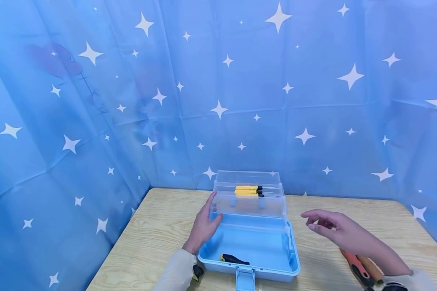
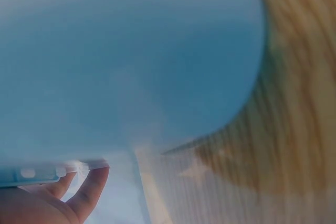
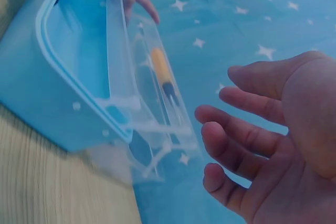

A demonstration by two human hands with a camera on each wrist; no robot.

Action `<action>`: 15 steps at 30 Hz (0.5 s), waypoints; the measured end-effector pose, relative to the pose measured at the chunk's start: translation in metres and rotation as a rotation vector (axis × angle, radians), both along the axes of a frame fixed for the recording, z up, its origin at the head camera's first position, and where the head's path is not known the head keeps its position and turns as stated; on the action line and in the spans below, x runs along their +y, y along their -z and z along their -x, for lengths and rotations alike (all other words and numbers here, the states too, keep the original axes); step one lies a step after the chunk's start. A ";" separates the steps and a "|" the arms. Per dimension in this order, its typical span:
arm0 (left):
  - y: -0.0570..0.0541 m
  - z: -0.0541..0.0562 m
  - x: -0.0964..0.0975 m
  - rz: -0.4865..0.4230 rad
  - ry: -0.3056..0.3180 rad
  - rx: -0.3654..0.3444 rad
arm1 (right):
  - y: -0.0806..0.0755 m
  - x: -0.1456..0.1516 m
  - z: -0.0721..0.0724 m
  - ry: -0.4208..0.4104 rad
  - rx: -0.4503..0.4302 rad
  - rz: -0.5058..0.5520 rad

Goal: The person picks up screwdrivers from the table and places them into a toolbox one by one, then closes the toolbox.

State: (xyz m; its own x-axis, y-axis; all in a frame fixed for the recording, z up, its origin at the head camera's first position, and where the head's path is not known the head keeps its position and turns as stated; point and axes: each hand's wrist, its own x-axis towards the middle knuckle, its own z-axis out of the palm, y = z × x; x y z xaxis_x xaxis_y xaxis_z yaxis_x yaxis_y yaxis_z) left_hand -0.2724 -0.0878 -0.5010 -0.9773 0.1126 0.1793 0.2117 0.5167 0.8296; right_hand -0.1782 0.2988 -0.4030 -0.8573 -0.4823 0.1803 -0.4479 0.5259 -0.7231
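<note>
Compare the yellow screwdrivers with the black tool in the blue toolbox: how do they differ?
Colour: the yellow screwdrivers are mostly yellow with black collars; the black tool is mostly black with a yellow end.
Place: the yellow screwdrivers lie in the clear tray, the black tool on the floor of the blue toolbox.
Shaft: thin shafts show on the yellow screwdrivers; none is discernible on the black tool.
Both combine yellow and black.

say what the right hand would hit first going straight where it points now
Probably the right side of the clear tray, though depth is unclear and the right hand might pass above it.
</note>
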 end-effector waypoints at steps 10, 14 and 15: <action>0.000 0.000 0.000 0.007 -0.010 0.011 | 0.015 0.035 -0.004 0.053 0.012 0.006; 0.001 0.000 0.000 0.010 -0.012 -0.005 | 0.023 0.049 -0.006 0.102 0.012 -0.015; 0.001 0.000 0.000 0.009 -0.011 -0.007 | 0.025 0.053 -0.007 0.117 0.016 -0.021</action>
State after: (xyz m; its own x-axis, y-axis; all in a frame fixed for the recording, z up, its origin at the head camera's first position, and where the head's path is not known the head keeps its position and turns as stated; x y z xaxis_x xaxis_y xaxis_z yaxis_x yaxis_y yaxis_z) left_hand -0.2724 -0.0874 -0.5022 -0.9798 0.1030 0.1714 0.1999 0.5267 0.8262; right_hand -0.1714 0.3518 -0.4284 -0.9052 -0.3825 0.1851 -0.3936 0.5904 -0.7047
